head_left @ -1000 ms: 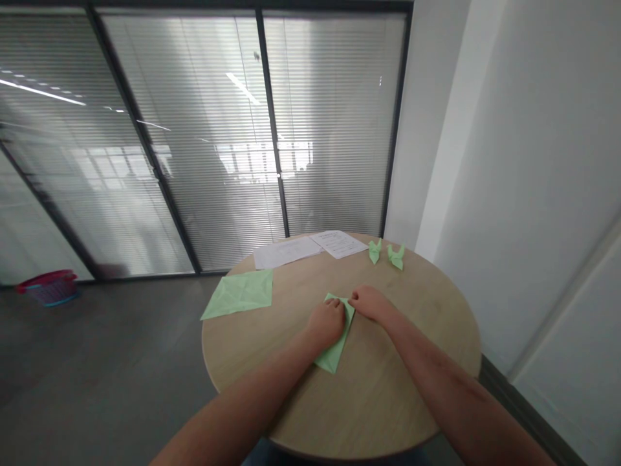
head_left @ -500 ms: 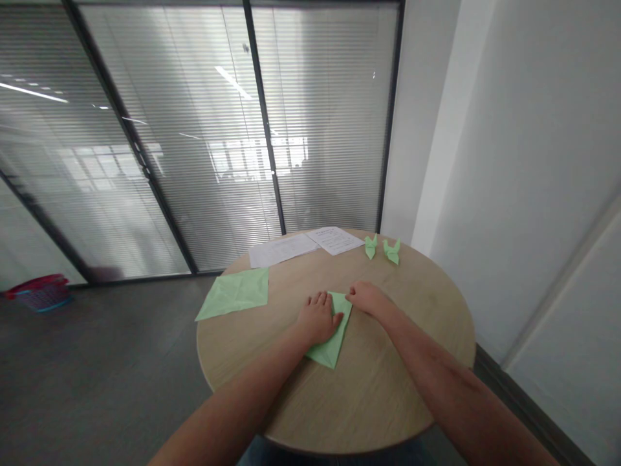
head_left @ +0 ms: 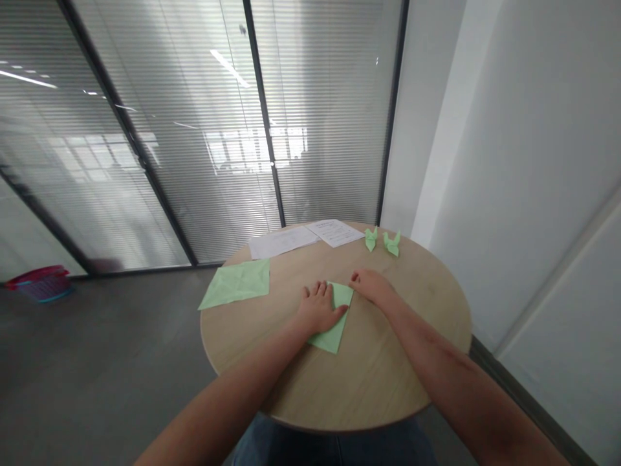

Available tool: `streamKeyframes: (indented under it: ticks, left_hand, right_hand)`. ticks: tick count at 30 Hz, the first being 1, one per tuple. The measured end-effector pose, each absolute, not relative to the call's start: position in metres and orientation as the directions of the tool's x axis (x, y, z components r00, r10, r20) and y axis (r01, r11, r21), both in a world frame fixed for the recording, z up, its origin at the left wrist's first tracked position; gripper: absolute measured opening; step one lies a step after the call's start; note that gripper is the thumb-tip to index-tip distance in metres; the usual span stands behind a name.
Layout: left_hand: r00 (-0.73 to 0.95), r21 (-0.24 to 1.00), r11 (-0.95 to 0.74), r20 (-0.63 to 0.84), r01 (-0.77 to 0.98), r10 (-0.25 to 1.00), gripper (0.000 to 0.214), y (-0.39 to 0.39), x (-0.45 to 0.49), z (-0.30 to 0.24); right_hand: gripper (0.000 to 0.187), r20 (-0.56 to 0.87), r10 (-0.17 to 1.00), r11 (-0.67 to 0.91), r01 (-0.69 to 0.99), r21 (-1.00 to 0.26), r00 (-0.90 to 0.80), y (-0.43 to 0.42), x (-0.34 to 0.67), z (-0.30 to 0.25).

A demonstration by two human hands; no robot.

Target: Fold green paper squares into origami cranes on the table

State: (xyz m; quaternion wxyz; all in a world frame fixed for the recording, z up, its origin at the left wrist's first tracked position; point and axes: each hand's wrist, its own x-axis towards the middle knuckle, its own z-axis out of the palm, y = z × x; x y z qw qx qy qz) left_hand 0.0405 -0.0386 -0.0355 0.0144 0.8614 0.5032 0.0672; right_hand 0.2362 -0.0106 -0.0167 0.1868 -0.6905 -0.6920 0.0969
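My left hand (head_left: 317, 310) lies flat on a folded sheet of green paper (head_left: 334, 338), its fingers spread and the thumb stretched to the right across it. The hand and wrist cover the left part of the sheet. By the upper right corner of that paper rests my right hand (head_left: 371, 285), with its fingers curled in. I see nothing held in it, and its lower edge is at or just beside the corner. Both hands are down on the round wooden table (head_left: 378, 375).
Another green sheet (head_left: 237, 283), creased, lies at the table's left edge. Two white papers, one blank-looking (head_left: 281, 243) and one printed (head_left: 334, 232), lie at the back. Right of them stand two folded green paper birds (head_left: 371, 239). A red basket (head_left: 41, 283) sits on the floor.
My left thumb has spread out further over the folded paper. My right hand has shifted slightly away from the paper's corner, fingers still curled. The whole view has tilted a little.
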Motion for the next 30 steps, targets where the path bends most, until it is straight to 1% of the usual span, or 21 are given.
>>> streamKeyframes:
  ticks: [2, 4, 6, 7, 11, 16, 20, 25, 30]
  left_hand:
    - [0.482, 0.092, -0.491, 0.111, 0.866, 0.869, 0.079, -0.039, 0.041, -0.037]
    - [0.479, 0.089, -0.490, 0.126, 0.867, 0.869, 0.073, -0.039, 0.041, -0.038]
    - [0.477, 0.082, -0.490, 0.135, 0.868, 0.868, 0.068, -0.040, 0.041, -0.038]
    - [0.473, 0.076, -0.485, 0.137, 0.871, 0.870, 0.066, -0.041, 0.041, -0.037]
    - [0.459, 0.052, -0.469, 0.132, 0.882, 0.879, 0.064, -0.051, 0.037, -0.035]
    - [0.498, 0.050, -0.506, 0.119, 0.861, 0.859, 0.076, -0.082, 0.015, -0.033]
    - [0.504, 0.056, -0.509, 0.080, 0.859, 0.860, 0.083, -0.111, 0.001, -0.025]
    - [0.485, 0.046, -0.486, 0.042, 0.873, 0.874, 0.077, -0.140, -0.006, -0.018]
    - [0.485, -0.009, -0.485, 0.049, 0.874, 0.873, 0.070, -0.166, -0.011, -0.008]
  right_hand:
    - [0.028, 0.216, 0.972, 0.177, 0.887, -0.427, -0.090, -0.011, 0.236, -0.018]
    - [0.028, 0.288, 0.920, 0.371, 0.822, -0.431, -0.264, -0.010, 0.236, -0.021]
    - [0.028, 0.292, 0.869, 0.490, 0.767, -0.414, -0.399, -0.008, 0.236, -0.024]
    - [0.029, 0.272, 0.860, 0.510, 0.759, -0.405, -0.432, -0.007, 0.236, -0.026]
    - [0.028, 0.213, 0.870, 0.494, 0.781, -0.382, -0.446, -0.002, 0.238, -0.031]
    - [0.028, 0.198, 0.868, 0.497, 0.792, -0.355, -0.456, -0.003, 0.238, -0.028]
    - [0.029, 0.170, 0.882, 0.470, 0.807, -0.356, -0.439, -0.002, 0.238, -0.027]
    - [0.028, 0.153, 0.898, 0.439, 0.817, -0.375, -0.412, 0.002, 0.240, -0.030]
    - [0.027, 0.126, 0.906, 0.419, 0.809, -0.411, -0.405, 0.002, 0.240, -0.028]
